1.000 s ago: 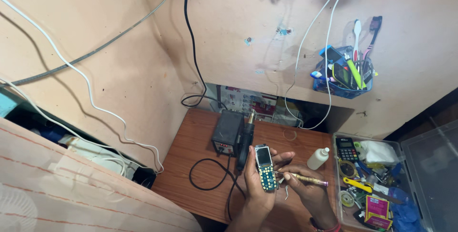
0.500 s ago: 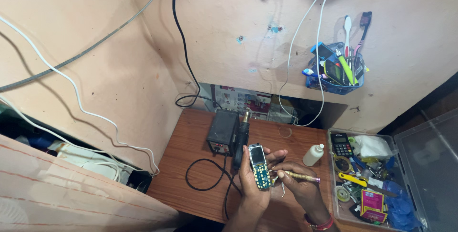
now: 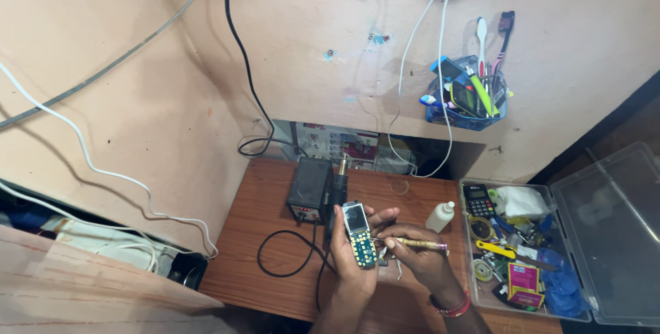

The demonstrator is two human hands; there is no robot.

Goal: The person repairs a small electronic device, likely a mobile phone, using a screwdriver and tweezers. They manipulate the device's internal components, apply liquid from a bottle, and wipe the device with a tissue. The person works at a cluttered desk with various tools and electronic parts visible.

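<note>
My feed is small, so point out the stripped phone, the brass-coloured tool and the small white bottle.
stripped phone (image 3: pixel 359 236): head view, on its green keypad board, in the left hand.
brass-coloured tool (image 3: pixel 419 244): head view, on its shaft, in the right hand.
small white bottle (image 3: pixel 440 218): head view, on its body.

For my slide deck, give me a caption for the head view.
Left hand holds an opened keypad phone while right hand applies a slim tool at a wooden desk.

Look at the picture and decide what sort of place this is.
Probably a small phone repair bench: the left hand holds an opened phone, a black soldering station stands behind, and a clear parts box holds small tools.
</note>
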